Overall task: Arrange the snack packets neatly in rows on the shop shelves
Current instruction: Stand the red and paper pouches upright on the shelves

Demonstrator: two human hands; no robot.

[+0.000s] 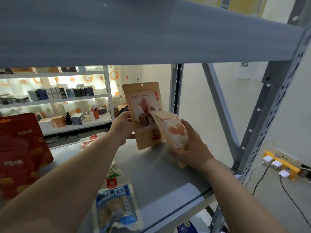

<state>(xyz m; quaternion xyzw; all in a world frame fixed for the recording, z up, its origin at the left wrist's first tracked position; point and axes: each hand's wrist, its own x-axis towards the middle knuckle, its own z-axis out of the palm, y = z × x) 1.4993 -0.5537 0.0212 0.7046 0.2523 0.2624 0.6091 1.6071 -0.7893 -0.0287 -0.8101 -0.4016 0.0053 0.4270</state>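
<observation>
My left hand (123,127) grips the left edge of a tall brown kraft packet (143,105) printed with dark meat cubes; it stands upright near the back of the grey shelf (161,175). My right hand (193,147) holds a paler kraft packet (173,130) showing round orange pieces, tilted and overlapping the front right of the first packet. Near the shelf's front edge lies a blue and white packet (116,206), and behind it a white packet with a red label (111,178). A large red packet (20,152) stands at the left.
A white and red packet (89,142) lies further back on the shelf. The upper shelf board (134,31) hangs close overhead. Grey perforated uprights (276,106) frame the right side. A yellow power strip (282,167) with plugs and cables is on the right wall. Shelves of boxes (60,93) stand behind.
</observation>
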